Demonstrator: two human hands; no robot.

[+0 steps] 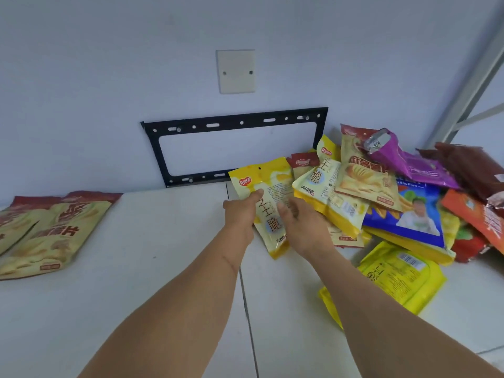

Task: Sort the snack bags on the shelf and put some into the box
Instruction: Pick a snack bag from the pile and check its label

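Observation:
A yellow and white snack bag (266, 186) is held upright above the white shelf (169, 268) by both hands. My left hand (241, 214) grips its left edge, thumb on the front. My right hand (302, 222) holds its right side. Just right of it lies a mixed pile of snack bags (395, 192): yellow, beige, purple, blue, orange and dark red ones. Another yellow bag (401, 274) lies flat at the pile's near edge. At the far left, beige and red bags (46, 227) lie flat side by side. No box is in view.
A black metal wall bracket (234, 124) and a white blank cover plate (236, 71) are fixed to the wall behind the shelf. A grey shelf upright (469, 85) slants up at the right. A seam (246, 296) runs down the shelf surface between my arms.

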